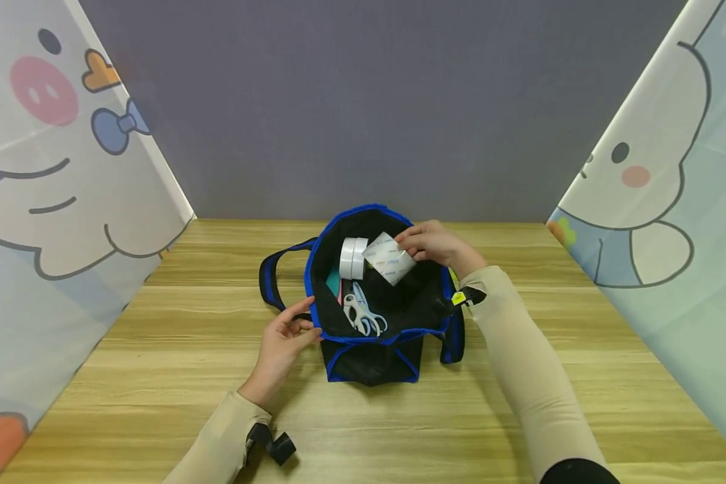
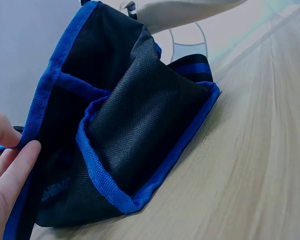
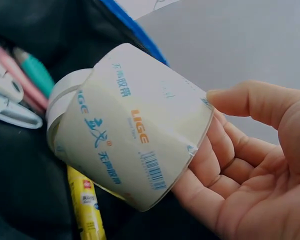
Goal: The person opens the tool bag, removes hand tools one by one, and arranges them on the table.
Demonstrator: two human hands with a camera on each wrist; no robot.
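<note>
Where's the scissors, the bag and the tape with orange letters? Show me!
Scissors point(image 1: 363, 314): head view, on the white handles.
Bag point(image 2: 140, 120): left wrist view, on its outside pocket.
Tape with orange letters point(image 3: 132, 127): right wrist view, on its printed side.

Pretty cute setup tbh: the back is closed off by a plain grey panel point(image 1: 375, 101), and both sides are covered with cartoon prints. On the left print point(image 1: 12, 302), a white character is drawn with a pink snout point(image 1: 44, 91) and a blue bow point(image 1: 111, 130). On the right print point(image 1: 714, 349), another pale figure is given a pinkish cheek point(image 1: 636, 177). Below, streaky yellowish wood grain is shown on the tabletop point(image 1: 175, 349).
</note>
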